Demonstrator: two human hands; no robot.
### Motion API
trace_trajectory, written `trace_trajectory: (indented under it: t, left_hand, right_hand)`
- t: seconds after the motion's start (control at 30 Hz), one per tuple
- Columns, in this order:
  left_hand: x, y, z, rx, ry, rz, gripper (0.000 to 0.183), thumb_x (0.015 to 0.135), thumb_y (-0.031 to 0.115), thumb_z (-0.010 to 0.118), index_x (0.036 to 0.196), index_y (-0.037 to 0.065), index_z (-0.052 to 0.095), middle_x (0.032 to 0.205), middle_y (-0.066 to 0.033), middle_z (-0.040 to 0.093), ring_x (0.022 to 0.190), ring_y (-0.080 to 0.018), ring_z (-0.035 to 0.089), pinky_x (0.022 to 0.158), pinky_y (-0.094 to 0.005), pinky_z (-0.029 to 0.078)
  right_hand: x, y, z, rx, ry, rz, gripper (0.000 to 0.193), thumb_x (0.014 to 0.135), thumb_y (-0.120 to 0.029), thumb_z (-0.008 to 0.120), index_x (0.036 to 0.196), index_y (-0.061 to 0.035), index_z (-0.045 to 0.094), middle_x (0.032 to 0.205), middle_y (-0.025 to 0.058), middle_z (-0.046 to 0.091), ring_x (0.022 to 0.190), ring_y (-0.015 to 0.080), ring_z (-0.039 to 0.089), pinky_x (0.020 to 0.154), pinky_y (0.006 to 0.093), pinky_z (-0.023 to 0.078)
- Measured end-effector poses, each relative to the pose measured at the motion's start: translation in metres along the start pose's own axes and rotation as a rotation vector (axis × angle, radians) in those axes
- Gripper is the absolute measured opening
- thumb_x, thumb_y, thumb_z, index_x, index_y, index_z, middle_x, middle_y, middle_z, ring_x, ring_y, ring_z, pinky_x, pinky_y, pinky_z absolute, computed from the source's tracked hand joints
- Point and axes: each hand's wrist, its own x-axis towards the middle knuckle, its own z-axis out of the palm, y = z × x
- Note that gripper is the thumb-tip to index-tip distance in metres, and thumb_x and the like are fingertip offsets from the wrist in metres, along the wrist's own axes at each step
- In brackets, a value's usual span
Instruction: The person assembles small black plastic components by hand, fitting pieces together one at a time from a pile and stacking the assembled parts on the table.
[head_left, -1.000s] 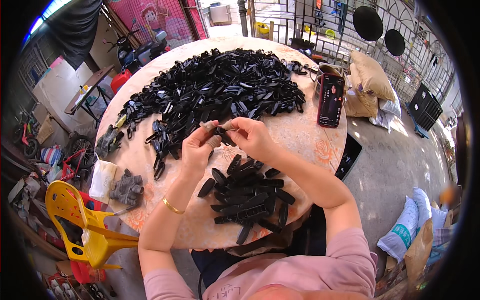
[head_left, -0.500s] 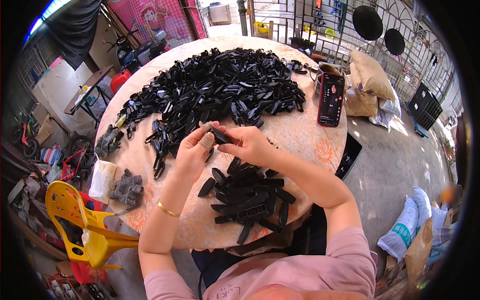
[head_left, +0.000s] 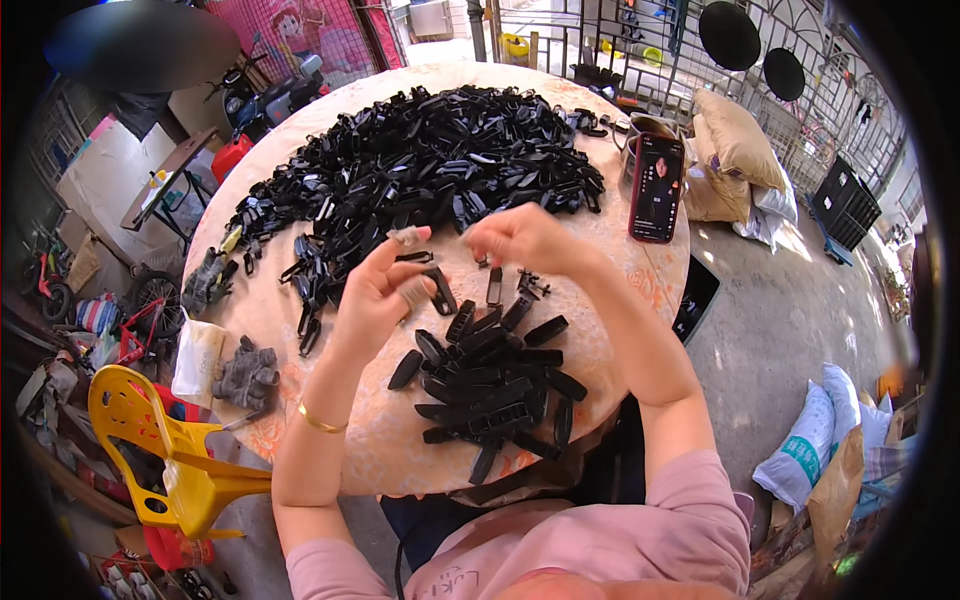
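While the smaller pile of black pieces lies at about five o'clock on the tabletop, the big heap of black parts sprawls from ten round to one, so tangled that single parts are hard to make out. Near the middle, the left hand has its fingers bent and spread, two of them wrapped. A black oval piece stands right by its fingertips; whether they grip it or only touch it, I cannot tell. At one o'clock from that piece, the right hand is curled and blurred, its fingertips too smeared to show whether anything is pinched. Small dark bits lie just below it, at five o'clock. At two o'clock stands a phone, partly covering a metal pot behind it. Grey gloves lie crumpled at eight, beside a pale packet. A dark, blurred shape blots out the view's ten-o'clock edge.
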Motion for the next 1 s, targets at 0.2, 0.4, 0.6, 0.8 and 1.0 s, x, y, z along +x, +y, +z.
trace_trajectory:
  t: [0.2, 0.4, 0.6, 0.8, 1.0]
  left_hand:
    - [-0.009, 0.001, 0.017, 0.569, -0.378, 0.136, 0.033, 0.073, 0.016, 0.071, 0.101, 0.003, 0.059, 0.065, -0.0073, 0.058, 0.063, -0.0120, 0.053, 0.062, -0.0272, 0.045]
    - [0.021, -0.014, 0.020, 0.557, -0.181, 0.085, 0.020, 0.078, 0.017, 0.065, 0.087, -0.001, 0.062, 0.064, -0.0104, 0.057, 0.057, -0.0154, 0.051, 0.055, -0.0283, 0.042]
    - [0.087, -0.037, 0.051, 0.919, -0.076, 0.116, 0.019, 0.074, 0.017, 0.065, 0.079, 0.000, 0.060, 0.073, -0.0112, 0.053, 0.068, -0.0234, 0.053, 0.063, -0.0314, 0.043]
    - [0.109, -0.081, 0.074, 1.229, 0.051, 0.364, 0.026, 0.065, 0.007, 0.062, 0.090, 0.004, 0.058, 0.086, -0.0136, 0.055, 0.082, -0.0305, 0.054, 0.074, -0.0390, 0.046]
    - [0.094, -0.049, 0.057, 1.142, 0.199, 0.302, 0.025, 0.069, 0.009, 0.067, 0.087, 0.001, 0.052, 0.079, -0.0107, 0.058, 0.076, -0.0236, 0.055, 0.069, -0.0337, 0.046]
  right_hand:
    - [0.000, 0.030, -0.016, -0.456, -0.321, -0.305, 0.033, 0.062, 0.001, 0.057, 0.092, -0.0074, 0.066, 0.098, 0.0097, 0.060, 0.091, 0.0246, 0.055, 0.079, 0.0318, 0.046]
    - [0.000, 0.024, -0.018, -0.537, -0.265, -0.087, 0.024, 0.067, -0.006, 0.063, 0.091, -0.0038, 0.064, 0.083, 0.0103, 0.061, 0.075, 0.0260, 0.057, 0.070, 0.0331, 0.047]
    - [-0.002, 0.047, -0.057, -0.341, 0.239, -0.088, 0.026, 0.080, -0.004, 0.053, 0.106, 0.0003, 0.057, 0.073, 0.0026, 0.057, 0.066, 0.0064, 0.052, 0.063, 0.0228, 0.046]
    - [0.013, 0.052, -0.036, -0.115, 0.450, -0.178, 0.030, 0.083, 0.001, 0.043, 0.111, 0.0010, 0.054, 0.074, 0.0059, 0.060, 0.062, 0.0076, 0.057, 0.057, 0.0232, 0.049]
    - [0.009, 0.036, -0.022, -0.092, 0.524, -0.271, 0.028, 0.084, 0.002, 0.046, 0.110, 0.0030, 0.054, 0.074, 0.0072, 0.061, 0.062, 0.0053, 0.055, 0.055, 0.0207, 0.048]
